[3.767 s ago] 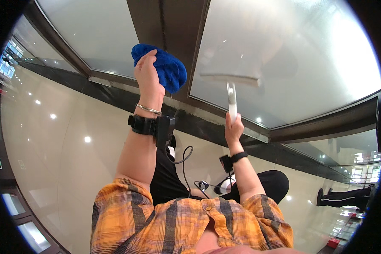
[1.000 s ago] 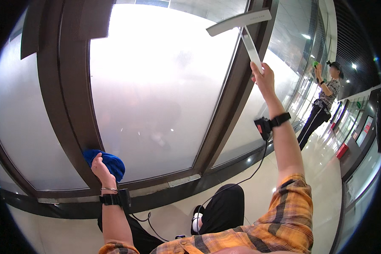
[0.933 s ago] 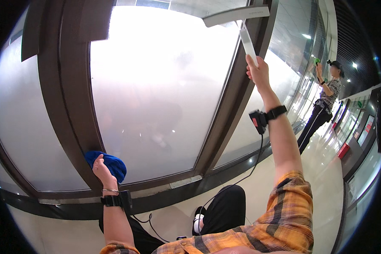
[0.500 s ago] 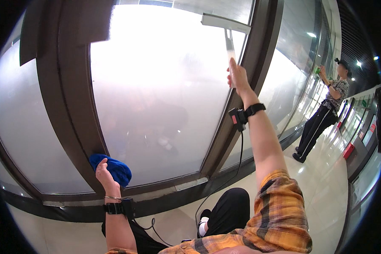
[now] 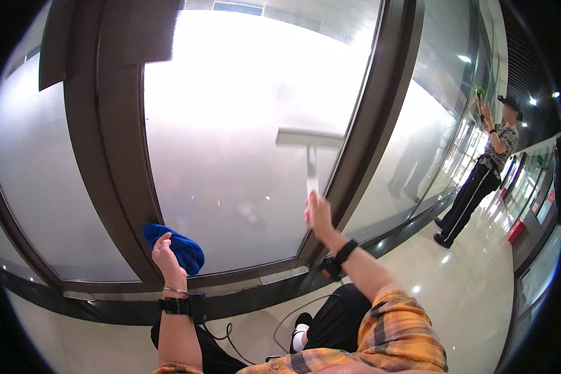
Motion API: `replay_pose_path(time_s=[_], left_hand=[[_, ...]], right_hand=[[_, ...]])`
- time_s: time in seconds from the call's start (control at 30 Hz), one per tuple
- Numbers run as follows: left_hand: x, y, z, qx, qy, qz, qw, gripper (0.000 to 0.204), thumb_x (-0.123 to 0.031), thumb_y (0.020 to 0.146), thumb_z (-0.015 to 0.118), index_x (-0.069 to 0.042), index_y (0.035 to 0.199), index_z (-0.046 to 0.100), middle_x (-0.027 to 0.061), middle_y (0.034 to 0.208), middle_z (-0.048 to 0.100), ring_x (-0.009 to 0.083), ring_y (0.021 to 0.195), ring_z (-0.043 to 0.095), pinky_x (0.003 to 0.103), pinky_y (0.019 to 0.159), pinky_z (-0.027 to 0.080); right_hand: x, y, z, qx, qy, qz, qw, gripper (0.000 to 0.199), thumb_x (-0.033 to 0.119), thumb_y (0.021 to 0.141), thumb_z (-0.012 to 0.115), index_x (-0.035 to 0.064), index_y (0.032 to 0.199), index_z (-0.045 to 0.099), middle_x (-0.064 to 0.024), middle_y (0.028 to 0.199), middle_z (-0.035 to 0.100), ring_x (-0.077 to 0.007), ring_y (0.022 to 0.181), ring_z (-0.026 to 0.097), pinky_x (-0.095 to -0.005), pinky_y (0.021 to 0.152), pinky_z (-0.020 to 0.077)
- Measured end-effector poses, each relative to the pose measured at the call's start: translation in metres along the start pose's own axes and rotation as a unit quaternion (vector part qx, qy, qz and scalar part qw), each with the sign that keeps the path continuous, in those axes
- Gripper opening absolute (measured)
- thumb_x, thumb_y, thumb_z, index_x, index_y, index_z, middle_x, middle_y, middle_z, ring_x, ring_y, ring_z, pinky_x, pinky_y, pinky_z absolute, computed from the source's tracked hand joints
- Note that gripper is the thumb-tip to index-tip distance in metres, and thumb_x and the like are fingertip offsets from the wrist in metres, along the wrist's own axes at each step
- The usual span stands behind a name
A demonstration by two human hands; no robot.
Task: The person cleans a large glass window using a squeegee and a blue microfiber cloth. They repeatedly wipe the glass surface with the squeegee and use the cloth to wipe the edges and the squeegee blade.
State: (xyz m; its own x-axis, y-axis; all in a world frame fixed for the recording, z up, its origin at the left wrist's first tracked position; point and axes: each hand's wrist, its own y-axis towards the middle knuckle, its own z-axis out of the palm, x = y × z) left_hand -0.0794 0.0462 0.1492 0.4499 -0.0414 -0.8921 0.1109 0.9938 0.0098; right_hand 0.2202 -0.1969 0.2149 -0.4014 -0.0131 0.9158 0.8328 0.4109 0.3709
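Note:
My right hand [image 5: 320, 215] grips the handle of a white squeegee [image 5: 311, 138]. Its wide blade lies across the right part of a frosted glass pane [image 5: 230, 124], close to the dark frame. Lower left, my left hand [image 5: 168, 257] is closed on a bunched blue cloth [image 5: 184, 250] by the pane's bottom left corner. Whether the cloth presses on the frame or the glass, I cannot tell. Some of my left fingers are hidden.
Dark brown frame posts [image 5: 361, 143] border the pane, with a low ledge [image 5: 283, 275] beneath. A cable [image 5: 280, 321] runs from my wristband across the shiny floor [image 5: 467, 280]. At the right another person [image 5: 495, 146] stands by the glass, holding something green up to it.
The squeegee has come down the pane and slightly left with my right hand. My left hand stays by the lower corner with the cloth. The other person's arms are raised higher.

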Motion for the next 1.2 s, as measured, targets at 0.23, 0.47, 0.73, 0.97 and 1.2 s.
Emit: replay_pose_path(time_s=[0.23, 0.47, 0.73, 0.97, 1.2], left_hand=[[-0.006, -0.007, 0.001, 0.008, 0.004, 0.003, 1.000, 0.022, -0.006, 0.087, 0.049, -0.002, 0.095, 0.069, 0.0080, 0.100, 0.065, 0.0177, 0.099, 0.056, 0.031, 0.097, 0.039], [-0.005, -0.002, -0.003, 0.004, -0.009, 0.000, 1.000, 0.022, -0.006, 0.087, 0.050, -0.001, 0.095, 0.069, 0.0069, 0.099, 0.065, 0.0157, 0.097, 0.056, 0.030, 0.093, 0.039], [-0.011, -0.005, -0.002, 0.014, -0.023, 0.006, 1.000, 0.020, -0.006, 0.086, 0.051, -0.002, 0.091, 0.070, 0.0043, 0.094, 0.066, 0.0130, 0.089, 0.055, 0.027, 0.085, 0.041], [-0.019, -0.008, -0.003, -0.009, -0.006, -0.004, 1.000, 0.020, -0.007, 0.087, 0.051, -0.002, 0.091, 0.070, 0.0061, 0.096, 0.067, 0.0149, 0.092, 0.056, 0.029, 0.091, 0.041], [-0.022, -0.009, -0.003, -0.020, -0.011, -0.007, 1.000, 0.020, -0.006, 0.087, 0.051, -0.003, 0.091, 0.071, 0.0059, 0.095, 0.067, 0.0144, 0.091, 0.057, 0.029, 0.089, 0.041]], right_hand=[[0.264, 0.120, -0.013, -0.023, 0.034, -0.100, 0.994, 0.046, 0.046, 0.098, 0.043, 0.0009, 0.100, 0.054, -0.0062, 0.069, 0.055, -0.0118, 0.052, 0.053, -0.0262, 0.044, 0.0470], [0.160, 0.085, 0.052, 0.035, 0.069, -0.119, 0.990, 0.046, 0.050, 0.097, 0.044, 0.0060, 0.084, 0.049, -0.0034, 0.054, 0.046, -0.0145, 0.039, 0.048, -0.0304, 0.034, 0.0391], [-0.019, -0.077, 0.088, 0.130, 0.067, 0.076, 0.986, 0.049, 0.053, 0.096, 0.043, 0.0041, 0.093, 0.048, -0.0059, 0.054, 0.051, -0.0156, 0.042, 0.051, -0.0290, 0.036, 0.0405], [0.213, 0.053, 0.099, 0.060, 0.183, -0.104, 0.976, 0.042, 0.043, 0.096, 0.049, 0.0025, 0.103, 0.057, -0.0057, 0.073, 0.055, -0.0154, 0.056, 0.054, -0.0283, 0.048, 0.0461], [0.197, 0.071, 0.137, 0.171, 0.253, -0.003, 0.952, 0.063, 0.060, 0.091, 0.049, 0.0001, 0.110, 0.053, -0.0063, 0.066, 0.053, -0.0175, 0.055, 0.054, -0.0305, 0.051, 0.0473]])
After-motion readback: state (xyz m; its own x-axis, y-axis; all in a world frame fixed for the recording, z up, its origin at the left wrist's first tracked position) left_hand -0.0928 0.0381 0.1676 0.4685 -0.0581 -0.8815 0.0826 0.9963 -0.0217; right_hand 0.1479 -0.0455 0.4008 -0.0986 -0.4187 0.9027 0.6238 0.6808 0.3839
